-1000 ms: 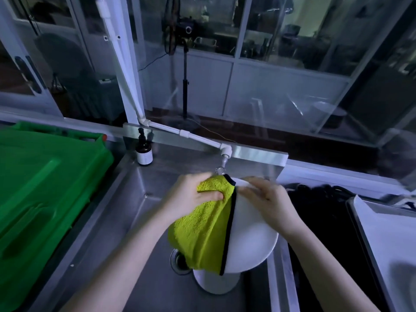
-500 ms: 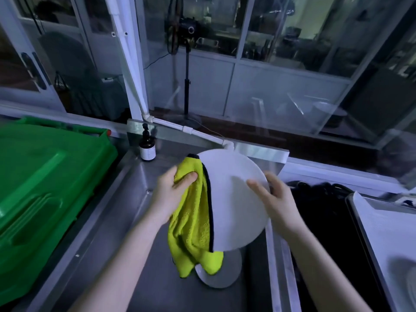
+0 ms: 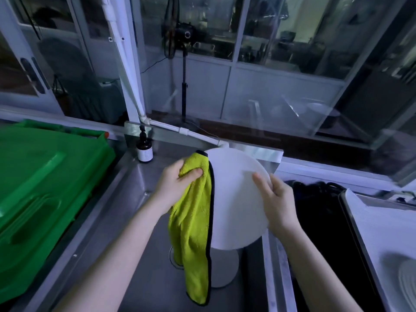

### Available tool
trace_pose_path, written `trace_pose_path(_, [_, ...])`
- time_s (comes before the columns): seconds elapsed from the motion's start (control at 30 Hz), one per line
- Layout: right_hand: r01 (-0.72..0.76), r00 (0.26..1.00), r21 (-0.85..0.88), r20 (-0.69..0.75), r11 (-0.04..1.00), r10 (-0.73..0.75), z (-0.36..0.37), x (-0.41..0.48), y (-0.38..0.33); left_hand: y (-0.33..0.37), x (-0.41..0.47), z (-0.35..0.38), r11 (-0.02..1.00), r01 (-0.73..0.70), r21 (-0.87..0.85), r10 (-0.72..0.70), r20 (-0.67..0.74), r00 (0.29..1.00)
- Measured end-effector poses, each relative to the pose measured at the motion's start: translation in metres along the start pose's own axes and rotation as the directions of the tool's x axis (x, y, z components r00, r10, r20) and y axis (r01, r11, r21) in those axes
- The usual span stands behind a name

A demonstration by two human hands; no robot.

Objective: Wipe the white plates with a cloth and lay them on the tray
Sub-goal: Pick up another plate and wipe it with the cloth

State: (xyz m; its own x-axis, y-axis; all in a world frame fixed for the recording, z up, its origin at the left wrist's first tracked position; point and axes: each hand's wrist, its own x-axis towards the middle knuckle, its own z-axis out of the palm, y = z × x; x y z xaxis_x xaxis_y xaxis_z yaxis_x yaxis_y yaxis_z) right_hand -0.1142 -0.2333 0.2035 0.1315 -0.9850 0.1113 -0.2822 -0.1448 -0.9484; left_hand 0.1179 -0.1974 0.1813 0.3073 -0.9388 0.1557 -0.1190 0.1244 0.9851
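Note:
I hold a white plate (image 3: pixel 236 203) tilted up on edge over the steel sink (image 3: pixel 126 221). My right hand (image 3: pixel 276 199) grips its right rim, thumb on the face. My left hand (image 3: pixel 177 183) grips a yellow-green cloth (image 3: pixel 193 226) with a black border against the plate's left edge; most of the cloth hangs down loose. Another white plate (image 3: pixel 222 266) lies flat in the sink below. The tray (image 3: pixel 382 233) sits at the far right, with a plate (image 3: pixel 407 282) on it at the frame edge.
A large green bin lid (image 3: pixel 45 188) fills the left side. A dark pump bottle (image 3: pixel 144 147) stands at the sink's back left corner. A white tap pipe (image 3: pixel 191 134) runs over the sink's back edge. A black mat (image 3: pixel 319 221) lies between sink and tray.
The plate was turned from lying low over the sink to standing up with its face toward me. The cloth slid from covering the face to the left edge and now hangs down.

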Motion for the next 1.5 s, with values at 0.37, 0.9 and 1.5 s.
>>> trace_pose_path(0.37, [-0.014,0.986,0.161,-0.164,0.987,0.041,-0.001,-0.003,-0.011,-0.009,-0.024,0.026,0.954,0.152,-0.257,-0.202,-0.178,0.963])
trace_pose_path(0.9, [0.420,0.873,-0.391,0.420,0.819,-0.248,0.000,0.029,-0.044,0.009,0.001,-0.001,0.995,-0.097,0.019,0.090,0.225,0.970])
trace_pose_path(1.5, [0.346,0.866,-0.341,0.475,0.874,-0.158,0.018,0.035,-0.034,0.010,-0.001,-0.005,0.967,-0.169,0.193,0.112,0.276,0.955])
